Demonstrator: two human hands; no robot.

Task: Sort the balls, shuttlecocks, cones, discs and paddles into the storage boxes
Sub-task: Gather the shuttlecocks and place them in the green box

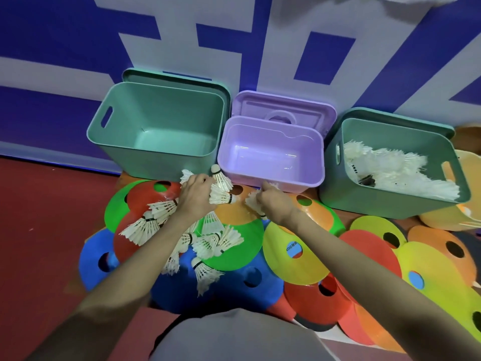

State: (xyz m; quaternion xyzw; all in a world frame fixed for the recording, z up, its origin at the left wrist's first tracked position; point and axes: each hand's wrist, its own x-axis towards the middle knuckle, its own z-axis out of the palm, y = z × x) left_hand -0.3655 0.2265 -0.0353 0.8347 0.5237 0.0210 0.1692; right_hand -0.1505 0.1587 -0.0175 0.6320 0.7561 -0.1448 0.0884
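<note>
Nearest me lies a spread of flat discs point(294, 254) on the red floor point(46, 230), overlapping one another in blue, green, yellow, red and orange, each with a round hole in it. A loose heap of white shuttlecocks point(208, 241) lies across the green, red and blue discs under my left forearm.

My left hand point(196, 195) has its grip curled round a bunch of shuttlecocks point(221, 188), their feathers and cork tips fanning out past the fingers, just in front of the first box. My right hand point(272, 205) pinches a smaller tuft of shuttlecocks point(253, 201) above an orange disc point(234, 212), close to the front wall of the purple box.

Beyond the hands, three storage boxes stand in a row along the floor's far edge, against the blue and white wall point(65, 61). The left green box point(158, 126) shows only its bare bottom, with its lid propped behind it. The purple box point(272, 152) in the middle likewise shows a bare bottom, its lid leaning at its back. The right green box point(393, 165) holds a pile of white shuttlecocks point(395, 173), with a small dark thing I can't make out among them.
</note>
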